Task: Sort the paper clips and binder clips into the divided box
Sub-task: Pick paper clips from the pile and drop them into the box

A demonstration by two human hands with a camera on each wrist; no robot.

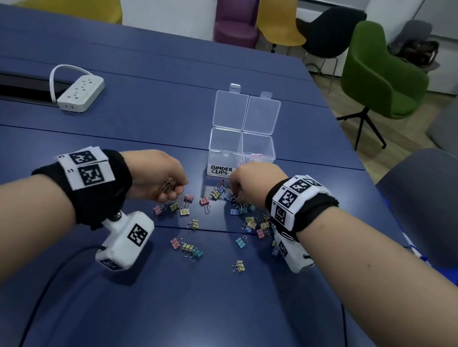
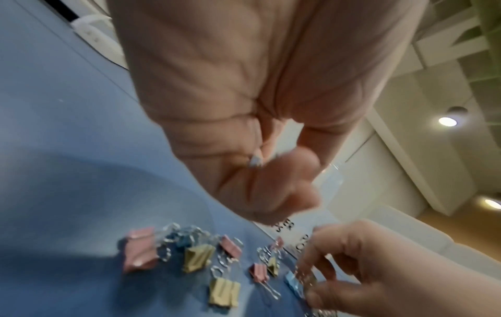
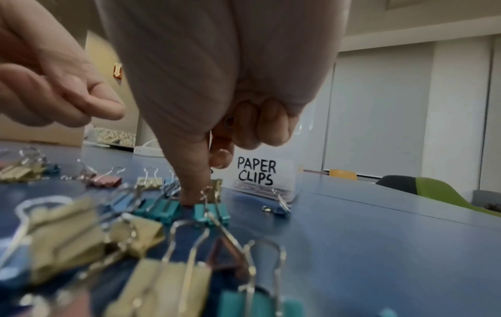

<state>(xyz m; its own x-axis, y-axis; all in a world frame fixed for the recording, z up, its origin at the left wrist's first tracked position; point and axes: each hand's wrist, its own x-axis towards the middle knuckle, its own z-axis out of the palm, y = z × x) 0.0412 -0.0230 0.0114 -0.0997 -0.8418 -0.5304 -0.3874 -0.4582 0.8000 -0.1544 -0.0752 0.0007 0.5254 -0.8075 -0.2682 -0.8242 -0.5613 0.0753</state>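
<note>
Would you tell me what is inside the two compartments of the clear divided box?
The right compartment holds pastel paper clips; the right hand covers its front. The left compartment, labelled binder clips, looks empty.

I counted roughly two dozen binder clips [image 1: 241, 241] scattered below my fingertips, one divided box [image 1: 240, 157] just beyond them, one power strip [image 1: 81, 93], and two hands.
</note>
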